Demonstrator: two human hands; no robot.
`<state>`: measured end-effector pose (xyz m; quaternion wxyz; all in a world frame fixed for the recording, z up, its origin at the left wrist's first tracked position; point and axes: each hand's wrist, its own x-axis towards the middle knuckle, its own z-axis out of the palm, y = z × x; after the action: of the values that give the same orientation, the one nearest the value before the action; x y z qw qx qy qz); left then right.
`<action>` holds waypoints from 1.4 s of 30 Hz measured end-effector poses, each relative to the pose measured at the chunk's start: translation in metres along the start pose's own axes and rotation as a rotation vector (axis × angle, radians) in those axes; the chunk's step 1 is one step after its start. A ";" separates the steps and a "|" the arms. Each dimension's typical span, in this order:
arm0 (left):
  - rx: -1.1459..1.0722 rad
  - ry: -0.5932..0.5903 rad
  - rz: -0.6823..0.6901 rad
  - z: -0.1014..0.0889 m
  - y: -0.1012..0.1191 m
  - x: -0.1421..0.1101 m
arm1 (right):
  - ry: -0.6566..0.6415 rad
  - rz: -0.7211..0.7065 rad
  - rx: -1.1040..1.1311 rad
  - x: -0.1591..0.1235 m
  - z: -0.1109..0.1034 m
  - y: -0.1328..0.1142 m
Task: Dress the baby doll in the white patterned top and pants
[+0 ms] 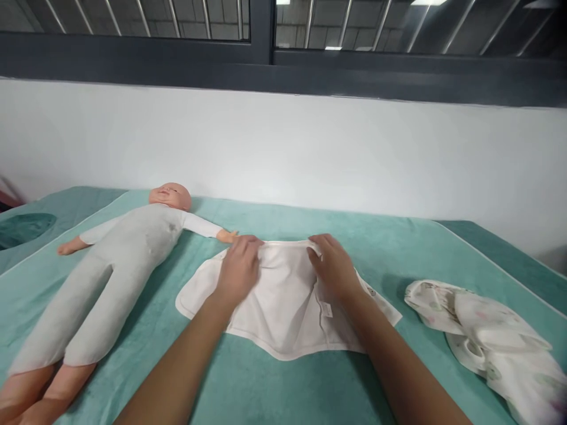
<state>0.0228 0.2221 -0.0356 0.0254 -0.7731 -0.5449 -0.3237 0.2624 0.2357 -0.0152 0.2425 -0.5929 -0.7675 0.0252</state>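
Observation:
A small white baby garment lies spread on the green cover in front of me, with a label on its right half and its lower edge curved. My left hand has its fingers curled over the top edge, left of the middle. On the same edge, my right hand pinches the cloth between thumb and fingers. To the left rests a baby doll on its back, dressed in pale grey-white cloth, arms spread. One doll hand comes close to my left fingers.
At the right lies a crumpled white patterned cloth item. The green cover extends under everything. Behind it stands a white wall, topped by a dark window frame with metal bars beyond.

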 end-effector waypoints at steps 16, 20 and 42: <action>0.202 -0.251 -0.139 0.007 -0.009 -0.001 | -0.235 -0.052 -0.234 0.000 0.035 -0.014; 0.170 -0.307 -0.141 0.009 -0.013 0.001 | -0.238 -0.030 -0.222 0.002 0.039 -0.010; 0.095 -0.078 0.058 -0.053 0.007 -0.129 | 0.034 -0.222 -0.019 -0.157 -0.029 0.016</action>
<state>-0.0220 0.0921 -0.0593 0.0504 -0.7985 -0.5375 -0.2664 0.3170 0.0888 -0.0482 0.2511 -0.5067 -0.8245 -0.0189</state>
